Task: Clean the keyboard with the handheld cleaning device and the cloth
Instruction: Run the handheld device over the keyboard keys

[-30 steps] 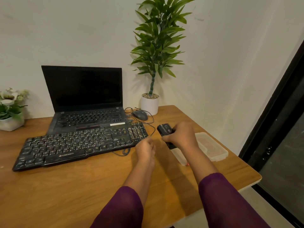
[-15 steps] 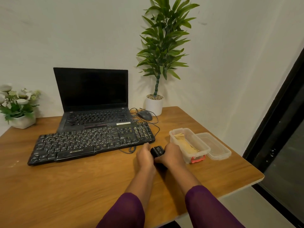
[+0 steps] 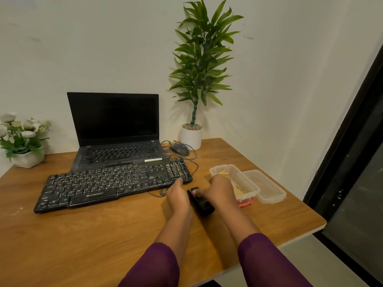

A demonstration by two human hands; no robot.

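Two hands flank the device (image 3: 202, 204), which lies near the keyboard's (image 3: 114, 183) right end. The right hand (image 3: 219, 192) grips its far end, likely readying it. Whether the left hand (image 3: 178, 195) grips anything I cannot tell. The cloth (image 3: 223, 174) waits in the box (image 3: 249, 188).

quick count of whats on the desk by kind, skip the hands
keyboard: 1
laptop: 1
mouse: 1
potted plants: 2
handheld cleaning device: 1
plastic box: 1
loose lid: 1
cloth: 1
total: 9
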